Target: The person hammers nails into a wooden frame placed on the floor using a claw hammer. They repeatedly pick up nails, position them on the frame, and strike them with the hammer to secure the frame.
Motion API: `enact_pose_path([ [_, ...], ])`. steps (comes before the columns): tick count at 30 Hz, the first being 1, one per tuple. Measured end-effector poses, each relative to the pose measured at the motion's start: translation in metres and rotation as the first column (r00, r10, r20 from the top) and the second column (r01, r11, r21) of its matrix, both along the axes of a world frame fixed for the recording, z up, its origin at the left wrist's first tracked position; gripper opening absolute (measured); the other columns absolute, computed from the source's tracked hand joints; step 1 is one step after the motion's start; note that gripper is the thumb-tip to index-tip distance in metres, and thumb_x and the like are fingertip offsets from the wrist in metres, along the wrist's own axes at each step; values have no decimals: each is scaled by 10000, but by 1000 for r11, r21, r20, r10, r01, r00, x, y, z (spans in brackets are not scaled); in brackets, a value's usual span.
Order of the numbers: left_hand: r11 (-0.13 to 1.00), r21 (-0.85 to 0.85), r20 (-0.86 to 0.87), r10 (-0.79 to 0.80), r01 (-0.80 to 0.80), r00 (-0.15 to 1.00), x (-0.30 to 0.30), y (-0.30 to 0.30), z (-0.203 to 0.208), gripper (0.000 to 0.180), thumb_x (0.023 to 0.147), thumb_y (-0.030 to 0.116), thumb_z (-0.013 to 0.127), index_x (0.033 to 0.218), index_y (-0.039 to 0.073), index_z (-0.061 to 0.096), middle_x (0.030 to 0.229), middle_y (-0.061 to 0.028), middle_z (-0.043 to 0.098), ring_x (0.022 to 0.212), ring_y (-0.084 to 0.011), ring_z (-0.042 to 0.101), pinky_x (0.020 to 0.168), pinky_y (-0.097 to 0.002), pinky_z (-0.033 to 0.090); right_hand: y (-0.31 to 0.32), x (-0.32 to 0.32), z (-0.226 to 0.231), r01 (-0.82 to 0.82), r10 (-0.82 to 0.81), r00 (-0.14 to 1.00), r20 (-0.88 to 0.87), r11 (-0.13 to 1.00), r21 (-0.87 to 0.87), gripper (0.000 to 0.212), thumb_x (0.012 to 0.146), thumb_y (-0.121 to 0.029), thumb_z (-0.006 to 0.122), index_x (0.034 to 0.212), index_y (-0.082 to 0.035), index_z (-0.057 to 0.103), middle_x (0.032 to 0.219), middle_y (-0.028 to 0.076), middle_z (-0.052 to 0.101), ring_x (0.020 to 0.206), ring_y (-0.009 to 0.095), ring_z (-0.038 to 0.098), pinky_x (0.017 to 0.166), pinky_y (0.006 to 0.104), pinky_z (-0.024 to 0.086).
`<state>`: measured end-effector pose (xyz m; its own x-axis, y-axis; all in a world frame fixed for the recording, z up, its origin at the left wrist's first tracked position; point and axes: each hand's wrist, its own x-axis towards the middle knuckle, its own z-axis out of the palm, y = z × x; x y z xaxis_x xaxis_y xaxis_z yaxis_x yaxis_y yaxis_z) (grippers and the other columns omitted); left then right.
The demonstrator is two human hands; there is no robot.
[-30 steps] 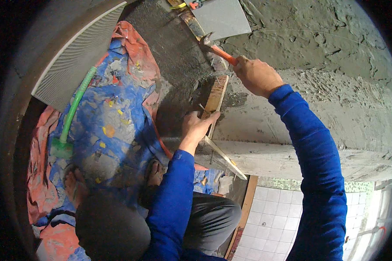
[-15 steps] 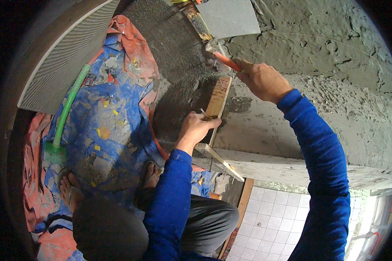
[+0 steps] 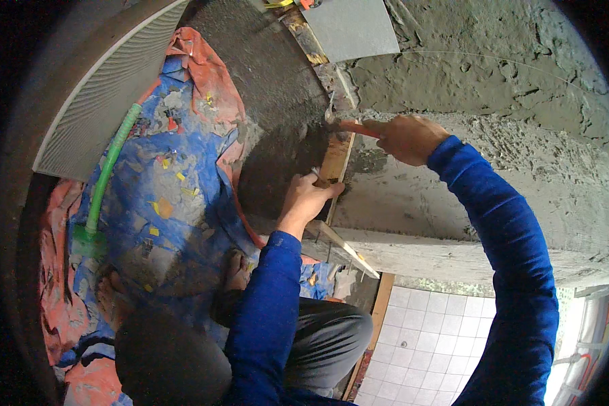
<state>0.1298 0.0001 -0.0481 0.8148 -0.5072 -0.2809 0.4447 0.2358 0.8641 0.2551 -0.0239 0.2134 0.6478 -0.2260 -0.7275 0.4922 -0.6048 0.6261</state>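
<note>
My right hand [image 3: 408,137] grips the orange handle of a hammer [image 3: 350,126]. Its metal head sits right at the top end of a vertical wooden batten [image 3: 334,162] set against the edge of a cement-rendered wall. My left hand [image 3: 306,199] pinches something small against that batten lower down, fingers closed on the wood. Both forearms wear blue sleeves. A second thin wooden strip [image 3: 348,248] runs along the ledge below my left hand.
A grey tile [image 3: 350,26] is fixed on the rough render [image 3: 494,81] above. A blue and orange tarp [image 3: 162,196] covers the floor, with a green hose [image 3: 108,176] and a ribbed grey tile [image 3: 101,88] at left. White tiled floor [image 3: 426,338] lies below the ledge.
My right hand has swung the hammer down and left, from well above the batten to its top end. My left hand has stayed on the batten.
</note>
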Motion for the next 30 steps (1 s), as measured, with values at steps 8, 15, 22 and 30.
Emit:
enact_pose_path([
  [8, 989, -149, -74, -4, -7, 997, -4, -19, -14, 590, 824, 564, 795, 1149, 72, 793, 1312, -312, 612, 1278, -411, 592, 1073, -428, 485, 23, 11, -5, -447, 111, 809, 577, 753, 483, 431, 1086, -323, 531, 1502, -212, 503, 953, 270, 730, 865, 516, 695, 758, 603, 560],
  [15, 997, -70, -58, -25, 21, 998, 1, -4, -1, 511, 821, 483, 827, 1148, 91, 808, 1196, -260, 717, 1143, -355, 690, 995, -409, 529, 34, 33, -8, -123, 63, 967, 248, 964, 235, 415, 1081, -300, 563, 1453, -116, 562, 931, 213, 751, 720, 402, 739, 620, 504, 570],
  [22, 976, -212, -96, -63, 41, 993, 6, 5, 2, 553, 815, 442, 874, 1136, -1, 794, 1100, -151, 791, 1056, -239, 722, 966, -366, 523, 36, 72, 36, -453, 411, 891, 194, 763, 461, 369, 1078, -342, 596, 1262, -22, 617, 844, 217, 711, 698, 424, 702, 590, 494, 534],
  [30, 988, -154, -136, -53, 31, 989, 7, 5, 5, 508, 793, 450, 857, 1126, 69, 812, 1077, -185, 791, 1032, -294, 755, 935, -398, 550, 21, 48, -9, -304, 87, 882, 463, 856, 419, 315, 1005, -281, 662, 1140, 1, 622, 875, 263, 714, 819, 475, 707, 747, 577, 550],
])
